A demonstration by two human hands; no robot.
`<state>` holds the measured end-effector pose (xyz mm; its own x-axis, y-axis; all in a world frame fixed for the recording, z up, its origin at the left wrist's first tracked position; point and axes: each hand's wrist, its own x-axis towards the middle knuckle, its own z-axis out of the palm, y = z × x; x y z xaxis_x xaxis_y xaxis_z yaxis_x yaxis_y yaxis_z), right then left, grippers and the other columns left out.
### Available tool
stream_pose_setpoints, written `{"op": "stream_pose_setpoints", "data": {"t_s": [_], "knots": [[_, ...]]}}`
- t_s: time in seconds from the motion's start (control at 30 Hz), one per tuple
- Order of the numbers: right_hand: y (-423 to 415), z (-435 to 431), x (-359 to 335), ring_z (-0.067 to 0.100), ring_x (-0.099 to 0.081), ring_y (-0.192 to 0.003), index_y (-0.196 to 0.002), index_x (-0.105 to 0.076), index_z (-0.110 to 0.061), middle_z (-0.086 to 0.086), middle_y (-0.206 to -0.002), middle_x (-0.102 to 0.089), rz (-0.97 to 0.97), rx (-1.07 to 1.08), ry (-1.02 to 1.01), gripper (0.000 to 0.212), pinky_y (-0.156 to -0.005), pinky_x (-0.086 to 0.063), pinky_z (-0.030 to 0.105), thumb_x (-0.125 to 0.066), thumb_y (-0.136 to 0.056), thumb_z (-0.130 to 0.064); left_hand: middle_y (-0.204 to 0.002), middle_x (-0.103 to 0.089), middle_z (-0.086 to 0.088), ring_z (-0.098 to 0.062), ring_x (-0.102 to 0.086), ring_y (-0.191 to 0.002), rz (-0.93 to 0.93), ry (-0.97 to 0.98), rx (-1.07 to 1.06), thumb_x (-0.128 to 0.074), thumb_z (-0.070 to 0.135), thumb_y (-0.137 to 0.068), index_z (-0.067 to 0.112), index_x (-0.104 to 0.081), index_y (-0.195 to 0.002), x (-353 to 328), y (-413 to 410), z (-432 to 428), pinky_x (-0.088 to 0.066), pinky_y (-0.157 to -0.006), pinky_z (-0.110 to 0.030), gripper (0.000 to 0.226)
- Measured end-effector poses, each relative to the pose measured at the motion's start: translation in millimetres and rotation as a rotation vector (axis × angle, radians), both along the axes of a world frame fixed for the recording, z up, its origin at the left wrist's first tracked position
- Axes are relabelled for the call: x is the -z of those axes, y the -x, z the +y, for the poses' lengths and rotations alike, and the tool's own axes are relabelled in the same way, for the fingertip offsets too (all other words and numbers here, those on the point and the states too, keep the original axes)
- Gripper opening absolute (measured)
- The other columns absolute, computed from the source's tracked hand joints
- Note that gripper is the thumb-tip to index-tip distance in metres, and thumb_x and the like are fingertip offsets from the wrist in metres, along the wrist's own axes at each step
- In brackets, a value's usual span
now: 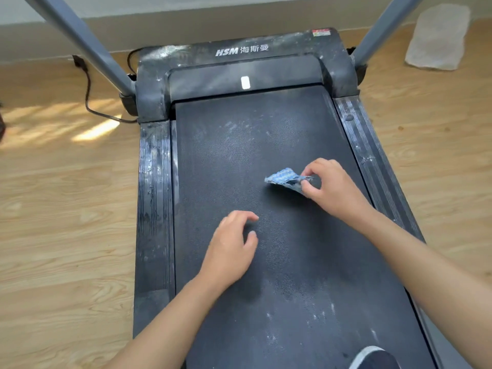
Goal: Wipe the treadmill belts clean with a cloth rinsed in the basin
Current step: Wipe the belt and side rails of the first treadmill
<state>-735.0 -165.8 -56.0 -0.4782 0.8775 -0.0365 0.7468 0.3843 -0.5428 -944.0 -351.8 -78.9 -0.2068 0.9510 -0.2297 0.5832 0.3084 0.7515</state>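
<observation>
Pinched between thumb and fingertips (308, 189) of the right hand (332, 187): a small blue patterned cloth (283, 178), gripped by its right end. Stretched crosswise over the treadmill belt (239, 155), long axis side to side, free end pointing toward the left side rail (154, 198) and curling up a little. Nearer in and to the left, the left hand (231, 251), fingers loosely curled, holding nothing, low over mid-belt; touching or not, hard to tell. Pale dusty smears ahead and behind. Further out: dusty motor cover (239, 65) marked HSM, grey uprights (87, 46), black cable (87, 97) on the wooden floor (66, 209), white towel (439, 35) far right, shoe toe (372, 359) at the belt's near end.
</observation>
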Motion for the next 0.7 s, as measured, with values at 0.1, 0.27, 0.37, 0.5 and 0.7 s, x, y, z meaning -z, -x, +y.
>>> {"op": "stream_pose_setpoints", "data": {"t_s": [0.1,0.27,0.37,0.5,0.7], "knots": [[3,-10,-19,0.0,-0.052,-0.062,-0.086,-0.07,-0.022,-0.01,-0.072,-0.067,0.218,0.122,0.277,0.008,-0.065,-0.045,0.031,-0.068,-0.094,-0.025,-0.134,-0.065,0.008,-0.005,-0.064,-0.118,-0.432,0.285,-0.115,-0.056,0.04,-0.108,0.03,-0.061,-0.129,-24,-29,27,-0.051,-0.108,-0.032,0.024],[2,-49,-44,0.014,-0.07,-0.083,-0.092,-0.079,-0.017,0.006,-0.091,-0.079,0.448,0.108,0.571,0.011,-0.088,-0.061,0.046,-0.072,-0.098,-0.023,-0.131,-0.076,0.001,-0.011,-0.068,-0.126,-1.131,0.217,-0.348,-0.042,0.049,-0.112,0.02,-0.068,-0.134,-56,-52,47,-0.048,-0.116,-0.035,0.044],[1,-70,-48,0.019,-0.076,-0.095,-0.101,-0.082,-0.015,0.004,-0.097,-0.081,0.507,0.096,0.642,0.015,-0.091,-0.062,0.036,-0.071,-0.099,-0.023,-0.134,-0.074,-0.004,-0.017,-0.066,-0.131,-1.164,0.203,-0.275,-0.049,0.043,-0.111,0.011,-0.066,-0.139,-58,-55,43,-0.047,-0.116,-0.036,0.046],[-3,-79,-50,0.024,-0.075,-0.095,-0.102,-0.078,0.0,0.018,-0.102,-0.079,0.808,0.273,0.678,0.015,-0.086,-0.062,0.037,-0.068,-0.098,-0.011,-0.122,-0.079,-0.01,-0.018,-0.074,-0.111,-1.191,0.122,-0.452,-0.048,0.017,-0.113,0.008,-0.066,-0.132,-56,-54,42,-0.06,-0.1,-0.036,0.028],[-18,-106,-31,0.034,-0.075,-0.099,-0.098,-0.073,-0.008,0.016,-0.102,-0.079,0.744,0.473,0.801,0.013,-0.082,-0.057,0.039,-0.063,-0.101,-0.015,-0.119,-0.078,-0.015,-0.023,-0.077,-0.104,-1.405,-0.074,-0.606,-0.048,0.014,-0.112,0.003,-0.062,-0.127,-72,-36,55,-0.064,-0.09,-0.039,0.023]]}}
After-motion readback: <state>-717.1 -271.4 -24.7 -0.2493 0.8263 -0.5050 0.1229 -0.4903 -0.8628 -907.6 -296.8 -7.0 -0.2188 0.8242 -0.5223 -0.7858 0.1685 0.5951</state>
